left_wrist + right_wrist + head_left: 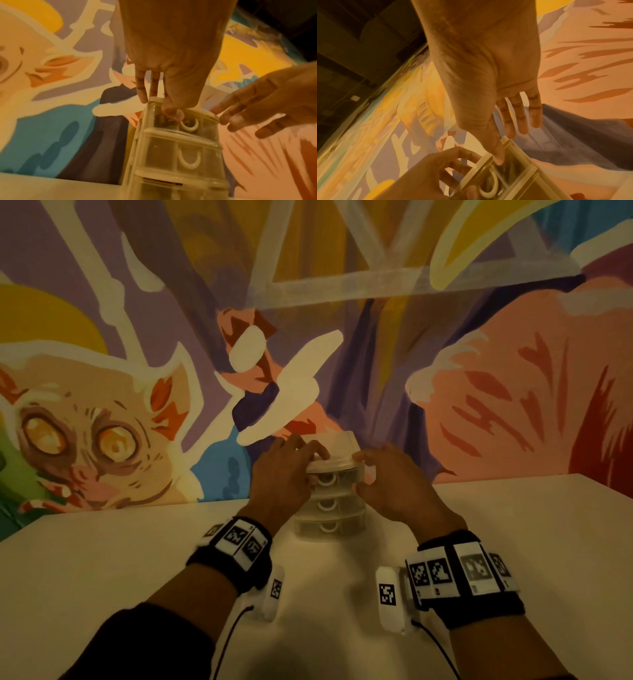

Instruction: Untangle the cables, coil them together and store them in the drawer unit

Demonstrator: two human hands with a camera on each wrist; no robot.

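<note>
A small translucent drawer unit point(329, 508) with three drawers stands on the white table, close to the painted wall. All three drawers look pushed in. My left hand point(313, 465) grips its top left corner, fingers bent over the lid and thumb point(173, 113) pressing the top drawer's front beside its ring handle point(189, 126). My right hand point(363, 472) touches the unit's right side with straight fingers, thumb point(499, 158) on the top drawer's front corner. Dark shapes point(161, 119) show through the top drawer's front; I cannot tell what they are. No loose cable is in view.
The white table point(102, 559) stretches wide to both sides of the unit. A colourful mural wall point(308, 302) rises right behind it. Thin black wires point(233, 631) trail from my wrist bands along my forearms.
</note>
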